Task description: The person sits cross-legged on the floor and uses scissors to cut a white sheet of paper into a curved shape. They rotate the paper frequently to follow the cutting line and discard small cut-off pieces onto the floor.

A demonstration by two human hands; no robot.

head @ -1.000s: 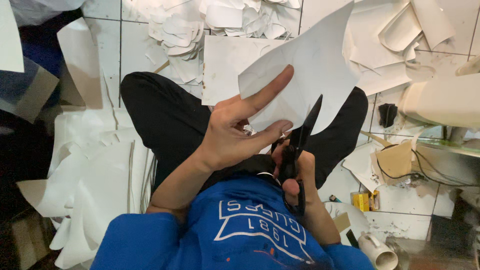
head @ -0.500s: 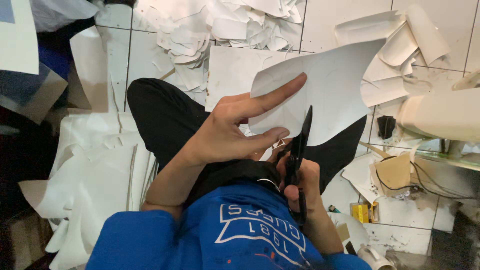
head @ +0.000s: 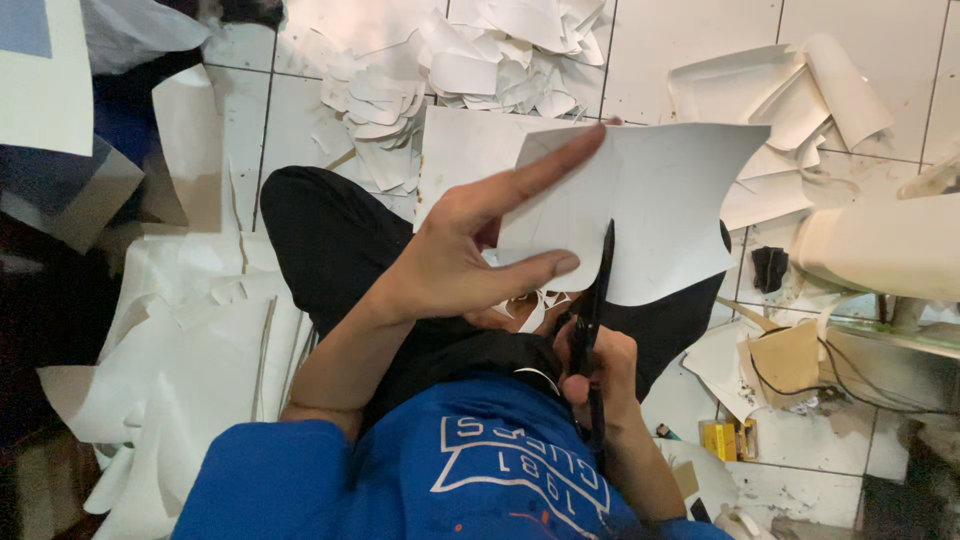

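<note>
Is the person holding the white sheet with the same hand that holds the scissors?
No, the left hand holds the white sheet, while the right hand grips the black scissors.

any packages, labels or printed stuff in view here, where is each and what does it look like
Small yellow box: on the tiled floor at lower right, beside brown card scraps; rectangular, yellow with dark markings.
Printed chest design: on the person's blue shirt, bottom centre; white outlined banner shape with white lettering, seen upside down.
No screens or signs show. The white sheet held by the left hand and cut by black scissors in the right hand bears only faint lines.
</note>
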